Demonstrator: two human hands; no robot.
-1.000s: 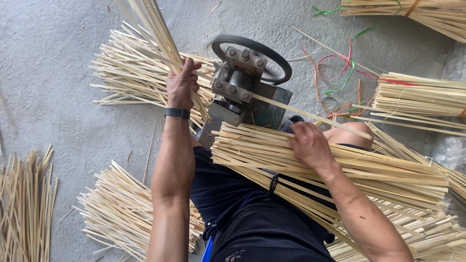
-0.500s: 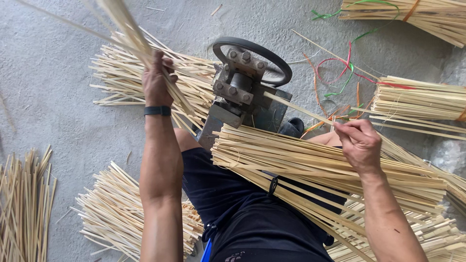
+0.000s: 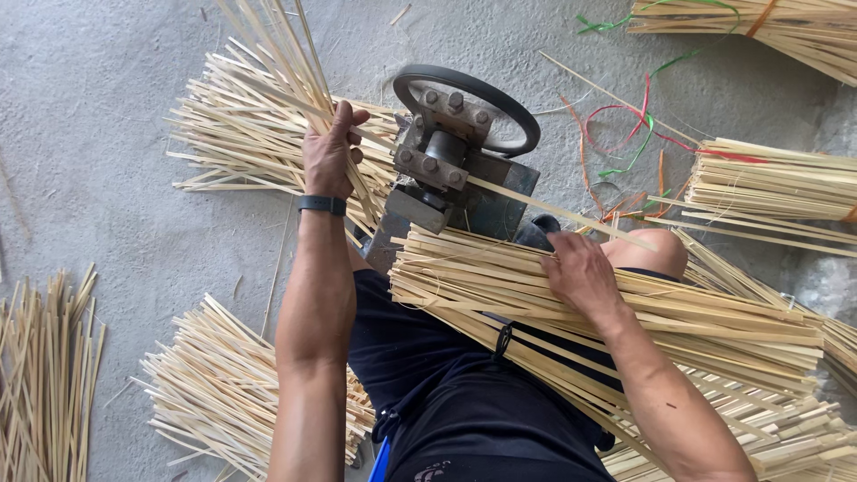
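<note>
Left hand [image 3: 328, 153] closed around raised bamboo strips [image 3: 268, 62], left of the splitting machine [image 3: 451, 156]. Right hand [image 3: 582, 275] lies loosely curled on lap bundle [image 3: 714, 321], below-right of machine.

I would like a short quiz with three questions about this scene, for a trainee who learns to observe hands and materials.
1. True or false: the left hand holds a handful of thin bamboo strips raised above the floor.
2. Where does the right hand rest?
A. on the machine's wheel
B. on the bundle of strips across the lap
C. on the floor
3. Fill in: the left wrist wears a dark ____.

Key
1. True.
2. B: it lies on the bundle of strips, not on the metal machine or its wheel.
3. Band.
</note>
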